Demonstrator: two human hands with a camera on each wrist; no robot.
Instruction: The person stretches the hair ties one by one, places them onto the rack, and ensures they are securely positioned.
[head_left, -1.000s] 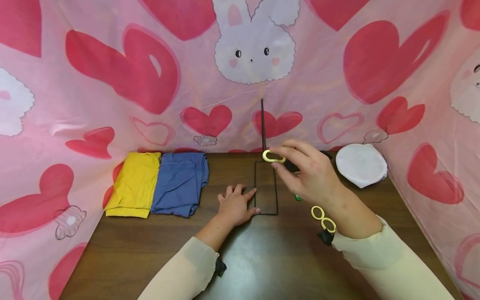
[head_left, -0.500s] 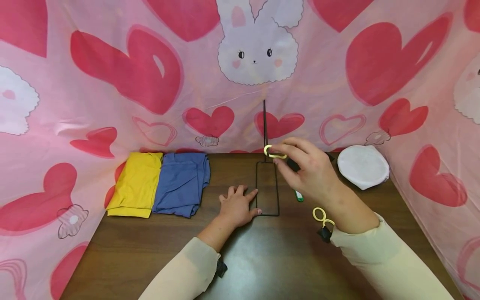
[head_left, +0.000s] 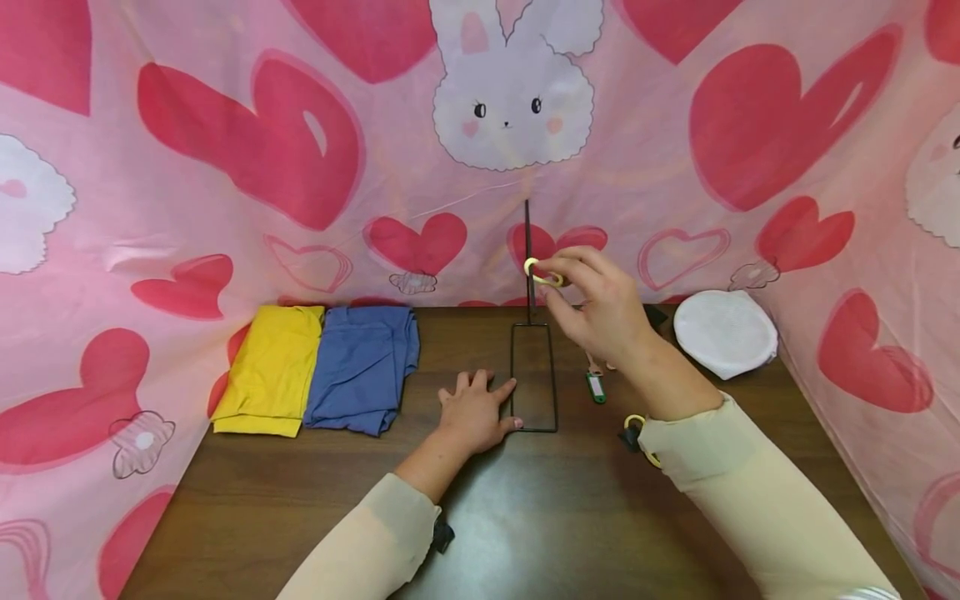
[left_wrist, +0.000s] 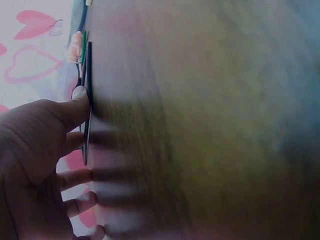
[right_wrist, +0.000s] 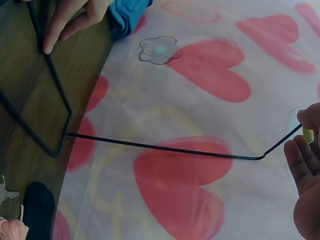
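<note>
Your right hand (head_left: 603, 304) has risen since the earlier frame: nearest, another yellow piece (head_left: 636, 417), presumably left to do, lies on the table (head_left: 540, 517), your left hand (head_left: 472, 414), fingers spread, touches the black stand (head_left: 529, 308) low down, and farthest your right pinches one yellow ring (head_left: 530, 263) by its tip, unreleased, threading hard to tell.

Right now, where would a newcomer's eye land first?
Probably on the pink cloth backdrop with red hearts and a white rabbit face, behind the brown wooden table. Mid-scene, the right hand pinches a pale yellow looped piece near the free end of a black wire stand, while the left hand touches its rectangular base. At the table's left, the folded yellow cloth and folded blue cloth stand out.
</note>
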